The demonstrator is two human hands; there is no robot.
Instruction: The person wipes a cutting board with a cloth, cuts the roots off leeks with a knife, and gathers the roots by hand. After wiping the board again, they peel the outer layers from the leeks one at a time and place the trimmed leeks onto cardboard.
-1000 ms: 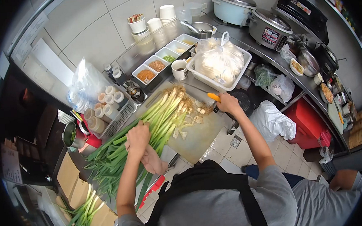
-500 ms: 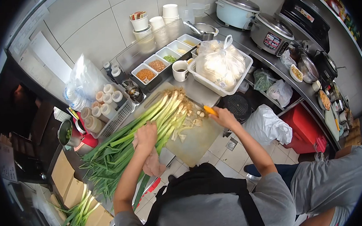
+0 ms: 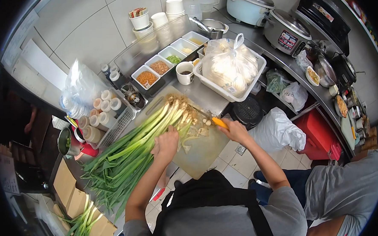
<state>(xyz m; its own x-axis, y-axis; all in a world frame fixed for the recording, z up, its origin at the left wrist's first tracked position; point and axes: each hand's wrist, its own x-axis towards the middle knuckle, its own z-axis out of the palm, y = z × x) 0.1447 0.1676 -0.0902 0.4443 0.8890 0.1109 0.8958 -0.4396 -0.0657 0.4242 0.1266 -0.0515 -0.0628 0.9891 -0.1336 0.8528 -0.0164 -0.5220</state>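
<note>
A big bunch of green onions (image 3: 134,140) lies across the cutting board (image 3: 201,155) and counter, roots at the far end and green tops toward the left. My left hand (image 3: 167,142) is closed on stalks at the bunch's near edge. In my right hand (image 3: 236,131) is a knife (image 3: 220,123) with an orange handle; its blade points at the root ends. Small cut white pieces (image 3: 207,122) and pale peeled leaves (image 3: 189,141) lie beside the blade. Something pale pink beneath my left forearm is mostly hidden.
Behind the board are a tray of toppings (image 3: 158,67), a cup of dark liquid (image 3: 185,73) and a white basket (image 3: 232,94) holding a full plastic bag. Squeeze bottles (image 3: 105,118) stand left. Another person in a grey shirt (image 3: 350,186) is close on the right.
My left hand has shifted right and toward the stalks' near edge. The knife blade now lies against the root ends. The whole view has tilted slightly.
</note>
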